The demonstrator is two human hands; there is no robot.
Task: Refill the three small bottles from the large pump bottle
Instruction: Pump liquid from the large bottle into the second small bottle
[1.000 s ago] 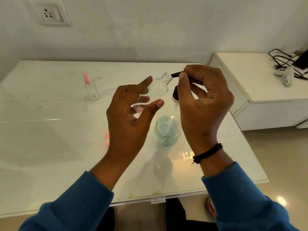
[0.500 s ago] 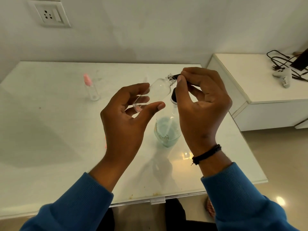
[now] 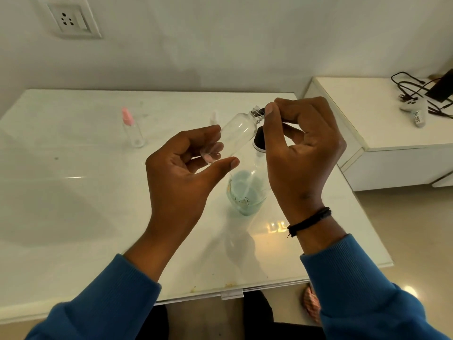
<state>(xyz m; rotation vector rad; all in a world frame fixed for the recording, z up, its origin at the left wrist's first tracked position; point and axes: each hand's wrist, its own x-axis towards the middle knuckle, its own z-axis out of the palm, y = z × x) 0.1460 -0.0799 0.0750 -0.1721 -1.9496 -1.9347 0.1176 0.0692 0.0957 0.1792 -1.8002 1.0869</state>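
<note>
My left hand (image 3: 181, 173) holds a small clear bottle (image 3: 235, 133), tilted with its open threaded neck up and to the right. The neck touches the black spout of the large pump bottle (image 3: 245, 192), a clear bottle with pale blue-green liquid at its base that stands on the white table (image 3: 73, 192). My right hand (image 3: 301, 148) grips the black pump head from above and hides most of it. A second small bottle (image 3: 133, 132) with a pink cap stands upright at the table's back left. A faint third small bottle (image 3: 213, 119) shows behind my left fingers.
A white side cabinet (image 3: 382, 133) stands to the right with black cables (image 3: 411, 92) and a white controller (image 3: 414, 109) on top. A wall socket (image 3: 68, 19) is at the upper left. The table's front edge runs just below my wrists.
My left hand has lowered the small bottle's base and brought its neck against the pump spout. My right hand has stayed on the pump head.
</note>
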